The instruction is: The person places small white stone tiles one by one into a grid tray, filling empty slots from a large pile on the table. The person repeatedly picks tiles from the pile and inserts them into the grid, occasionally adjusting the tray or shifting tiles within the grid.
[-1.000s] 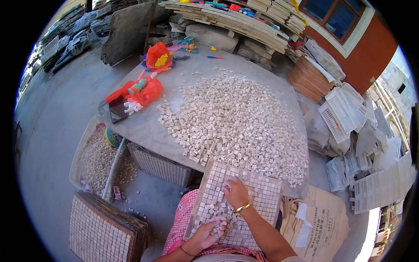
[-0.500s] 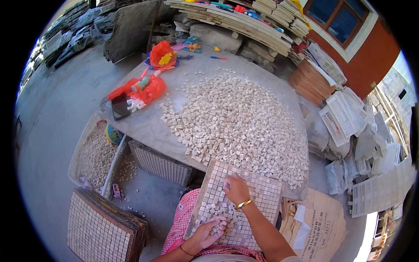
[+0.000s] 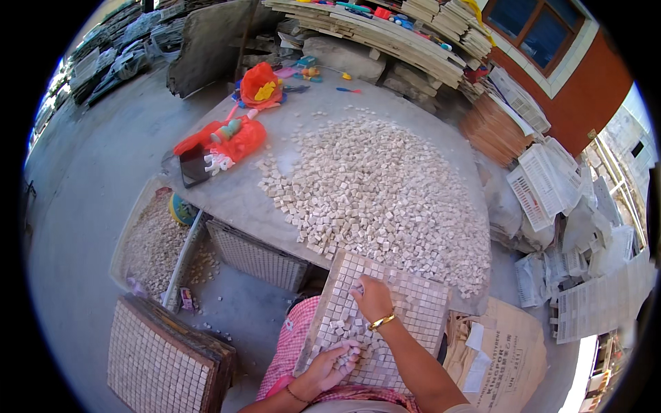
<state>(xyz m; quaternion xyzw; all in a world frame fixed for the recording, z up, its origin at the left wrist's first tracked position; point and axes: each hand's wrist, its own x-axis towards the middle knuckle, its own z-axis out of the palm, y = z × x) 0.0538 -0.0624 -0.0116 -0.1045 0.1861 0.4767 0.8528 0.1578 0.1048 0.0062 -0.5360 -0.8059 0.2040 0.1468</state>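
Note:
A wooden tray with a grid of small square stone tiles rests tilted at the near edge of the table, over my lap. My right hand, with a gold bangle at the wrist, is above the middle of the grid, its fingertips pinched on a small pale stone tile. Lower on the tray my left hand is curled, palm up, around a few pale tiles, partly hidden by the fingers. Between the hands, loose tiles lie jumbled over the grid.
A wide heap of stone tiles covers much of the grey table. Red plastic bags and a dark phone sit at its left. Filled trays stack at lower left, beside a bin of chips. White crates stand right.
My right hand has shifted very slightly, still pinching over the grid. The left hand stays curled in nearly the same place. The whole view has moved a little.

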